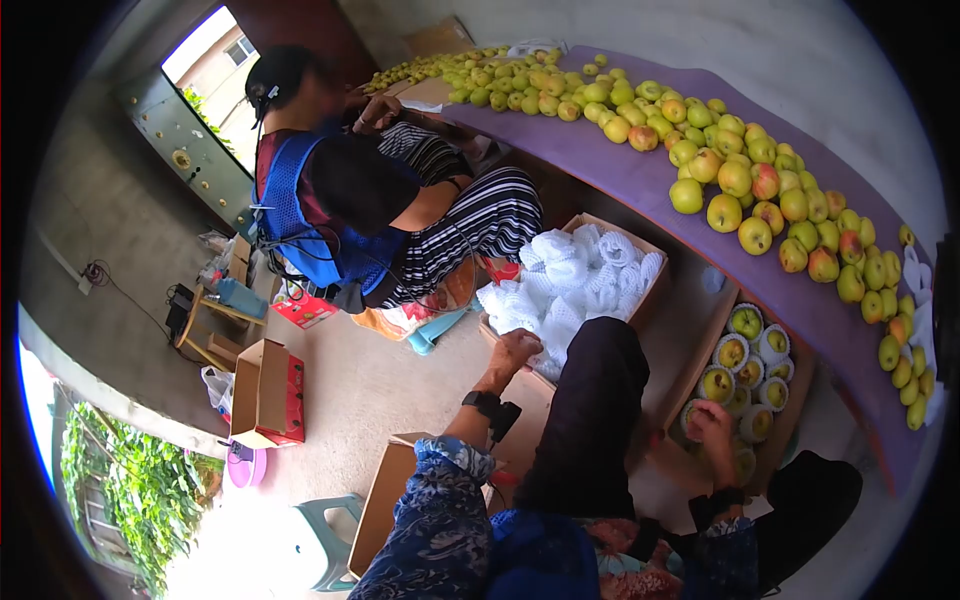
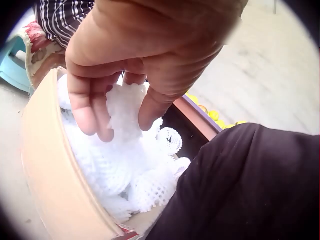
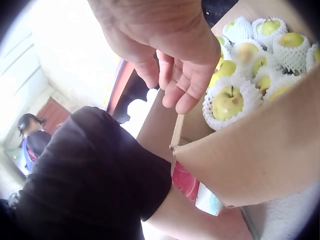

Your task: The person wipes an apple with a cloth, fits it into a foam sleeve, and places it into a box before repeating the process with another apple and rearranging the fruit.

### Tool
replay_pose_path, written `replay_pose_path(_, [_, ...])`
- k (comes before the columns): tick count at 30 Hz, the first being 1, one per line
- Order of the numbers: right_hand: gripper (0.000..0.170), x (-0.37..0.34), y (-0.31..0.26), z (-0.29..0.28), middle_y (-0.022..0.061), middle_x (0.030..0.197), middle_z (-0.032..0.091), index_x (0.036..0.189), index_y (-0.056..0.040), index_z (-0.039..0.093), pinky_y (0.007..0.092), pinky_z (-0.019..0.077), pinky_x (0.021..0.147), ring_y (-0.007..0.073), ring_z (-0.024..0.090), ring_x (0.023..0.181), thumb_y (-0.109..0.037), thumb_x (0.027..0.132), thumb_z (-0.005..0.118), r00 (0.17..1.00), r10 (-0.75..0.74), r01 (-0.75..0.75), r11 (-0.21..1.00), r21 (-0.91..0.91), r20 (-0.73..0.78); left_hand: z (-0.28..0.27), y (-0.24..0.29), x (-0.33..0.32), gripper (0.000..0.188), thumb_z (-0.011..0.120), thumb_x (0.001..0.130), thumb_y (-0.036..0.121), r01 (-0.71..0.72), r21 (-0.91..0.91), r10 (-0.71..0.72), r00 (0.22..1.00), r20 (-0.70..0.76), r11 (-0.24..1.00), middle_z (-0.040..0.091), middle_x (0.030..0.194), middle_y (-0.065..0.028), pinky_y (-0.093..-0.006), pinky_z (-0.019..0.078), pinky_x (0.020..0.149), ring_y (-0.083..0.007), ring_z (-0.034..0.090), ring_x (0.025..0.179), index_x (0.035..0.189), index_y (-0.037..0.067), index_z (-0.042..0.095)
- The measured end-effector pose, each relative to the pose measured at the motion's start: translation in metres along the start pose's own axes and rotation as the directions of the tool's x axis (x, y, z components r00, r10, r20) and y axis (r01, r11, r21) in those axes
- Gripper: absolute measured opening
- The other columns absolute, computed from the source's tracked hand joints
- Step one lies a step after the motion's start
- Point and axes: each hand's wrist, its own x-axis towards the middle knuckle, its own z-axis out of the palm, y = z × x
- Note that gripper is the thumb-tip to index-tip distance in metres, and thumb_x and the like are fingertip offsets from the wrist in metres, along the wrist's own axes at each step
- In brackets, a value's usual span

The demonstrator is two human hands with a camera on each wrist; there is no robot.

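My left hand (image 1: pixel 516 352) is at the near edge of a carton of white foam nets (image 1: pixel 560 285). In the left wrist view the thumb and fingers of that hand (image 2: pixel 150 55) pinch one white foam net (image 2: pixel 126 112) above the others in the carton (image 2: pixel 60 165). My right hand (image 1: pixel 710 428) hangs over the near side of a box of netted apples. Seen from the right wrist, this hand (image 3: pixel 170 55) holds nothing, its fingers loosely bent, beside a netted apple (image 3: pixel 228 103) in the cardboard box (image 3: pixel 250 155).
A long purple-covered table (image 1: pixel 620 160) bears many loose apples (image 1: pixel 735 178) along the right. Another person (image 1: pixel 350 190) in a blue vest sits at the upper left. An open carton (image 1: pixel 268 393), a green stool (image 1: pixel 330 535) and a pink basin (image 1: pixel 246 466) stand on the floor.
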Motion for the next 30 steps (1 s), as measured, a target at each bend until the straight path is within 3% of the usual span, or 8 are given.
replay_pose_path(1, [0.026,-0.001,0.001,0.001,0.0054,0.079,0.06,0.107,0.0012,0.061,0.0259,0.0496,0.058,0.0129,0.059,0.067,-0.012,0.085,0.059,1.0,-0.003,0.003,1.0,0.006,0.004,-0.002,0.006,-0.005,0.034,0.066,0.08,0.026,0.035,-0.219,-0.025,0.998,0.052,0.975,0.069,0.094,-0.012,-0.0348,0.0567,0.062,-0.026,0.068,0.084,0.107,0.006,0.063])
replay_pose_path(4, [0.026,-0.002,-0.001,0.003,0.0056,0.08,0.061,0.108,0.0011,0.061,0.026,0.0498,0.058,0.013,0.059,0.067,-0.012,0.085,0.06,1.0,-0.001,0.0,1.0,0.012,0.014,-0.007,0.022,-0.023,0.034,0.064,0.085,0.03,0.133,-0.47,-0.083,0.989,0.125,0.872,0.068,0.086,-0.0104,-0.0291,0.0559,0.054,-0.019,0.068,0.068,0.109,0.006,0.062])
replay_pose_path(10, [0.028,-0.002,-0.007,0.003,0.0058,0.08,0.061,0.11,0.0013,0.061,0.0265,0.0509,0.059,0.013,0.059,0.067,-0.012,0.086,0.059,1.0,-0.009,0.008,0.999,0.038,0.012,-0.006,0.017,-0.019,0.042,0.064,0.087,0.04,0.109,-0.623,-0.097,0.994,0.052,0.775,0.068,0.081,-0.0112,-0.0282,0.0553,0.052,-0.0164,0.064,0.057,0.11,0.005,0.059])
replay_pose_path(17, [0.025,-0.007,-0.015,0.005,0.0056,0.084,0.062,0.109,-0.0006,0.062,0.0271,0.0535,0.061,0.0138,0.062,0.069,-0.012,0.087,0.061,0.998,-0.05,0.049,0.997,0.06,0.022,-0.011,0.068,-0.027,0.031,0.061,0.09,0.036,-0.073,-0.806,0.15,0.988,0.02,0.588,0.067,0.081,-0.0133,-0.0307,0.0565,0.054,-0.0188,0.066,0.061,0.103,0.008,0.058])
replay_pose_path(24, [0.025,-0.009,-0.04,0.009,0.0043,0.087,0.062,0.11,-0.0004,0.062,0.0263,0.0536,0.062,0.0122,0.062,0.071,-0.012,0.088,0.061,0.989,-0.137,0.131,0.987,0.09,0.057,0.0,0.188,-0.09,0.047,0.043,0.098,0.044,-0.438,-0.674,0.498,0.859,-0.118,0.595,0.062,0.082,-0.0035,-0.0271,0.052,0.061,-0.0118,0.059,0.068,0.097,0.002,0.063])
replay_pose_path(26, [0.023,-0.017,-0.063,0.011,0.0047,0.088,0.062,0.109,-0.0008,0.063,0.0259,0.0533,0.062,0.0125,0.062,0.072,-0.011,0.089,0.06,0.976,-0.207,0.2,0.975,0.093,0.062,0.002,0.207,-0.096,0.027,0.051,0.097,0.028,-0.551,-0.436,0.577,0.812,-0.085,0.712,0.06,0.087,0.0,-0.0234,0.0471,0.067,-0.0064,0.054,0.073,0.098,0.004,0.065])
replay_pose_path(28, [0.023,-0.028,-0.09,0.01,0.0049,0.089,0.062,0.109,-0.0009,0.063,0.0256,0.0531,0.063,0.0126,0.062,0.073,-0.01,0.089,0.059,0.963,-0.263,0.257,0.963,0.083,0.067,0.02,0.231,-0.103,0.012,0.059,0.091,0.004,-0.69,-0.457,0.732,0.671,-0.116,0.561,0.061,0.091,0.001,-0.0209,0.0457,0.071,-0.0041,0.054,0.076,0.102,0.004,0.063])
replay_pose_path(30, [0.023,-0.039,-0.123,0.008,0.0049,0.089,0.062,0.11,-0.0005,0.063,0.0253,0.0529,0.063,0.0126,0.062,0.073,-0.01,0.089,0.059,0.949,-0.308,0.304,0.95,0.065,0.068,0.034,0.254,-0.117,0.026,0.061,0.087,-0.002,-0.704,-0.408,0.755,0.653,-0.05,0.582,0.062,0.095,-0.0003,-0.0208,0.0468,0.069,-0.0047,0.055,0.077,0.112,0.003,0.059])
